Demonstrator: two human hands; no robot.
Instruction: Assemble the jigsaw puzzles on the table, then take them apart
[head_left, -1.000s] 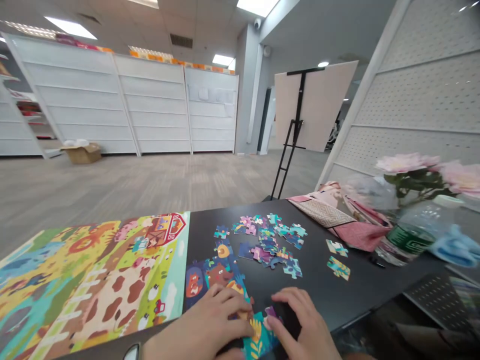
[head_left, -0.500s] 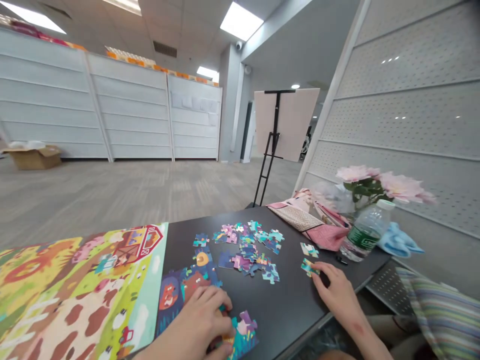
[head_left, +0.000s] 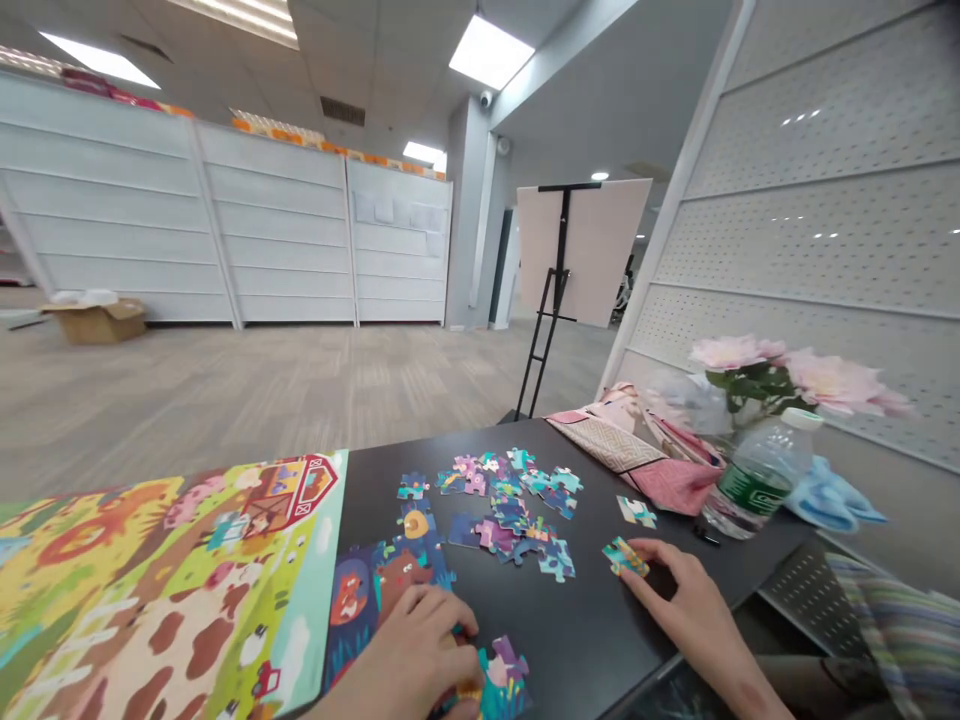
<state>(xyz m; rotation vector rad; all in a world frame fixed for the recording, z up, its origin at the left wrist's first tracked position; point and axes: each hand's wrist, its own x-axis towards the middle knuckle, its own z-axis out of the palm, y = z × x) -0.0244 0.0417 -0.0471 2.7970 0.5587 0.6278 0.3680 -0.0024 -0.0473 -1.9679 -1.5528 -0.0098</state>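
Observation:
My right hand pinches a teal and yellow puzzle piece between thumb and fingers, just over the black table. Another puzzle piece, pale with teal, lies loose behind it. At the front, my left hand is curled over a partly joined dark-blue puzzle with a brown bear and a fox. An orange-yellow bit of a piece shows between its finger and thumb, mostly hidden by the hand. Joined pieces with a pink and purple top lie beside these fingers. Several loose puzzle pieces are heaped mid-table.
A farm picture board covers the left side. At the right stand a water bottle, a pink patterned bag, pink flowers and a blue cloth. An easel stands beyond the black table.
The right hand has lifted and turned its puzzle piece slightly, drawing it away from the loose piece behind. My left hand stays on the puzzle. The whole view has shifted a little.

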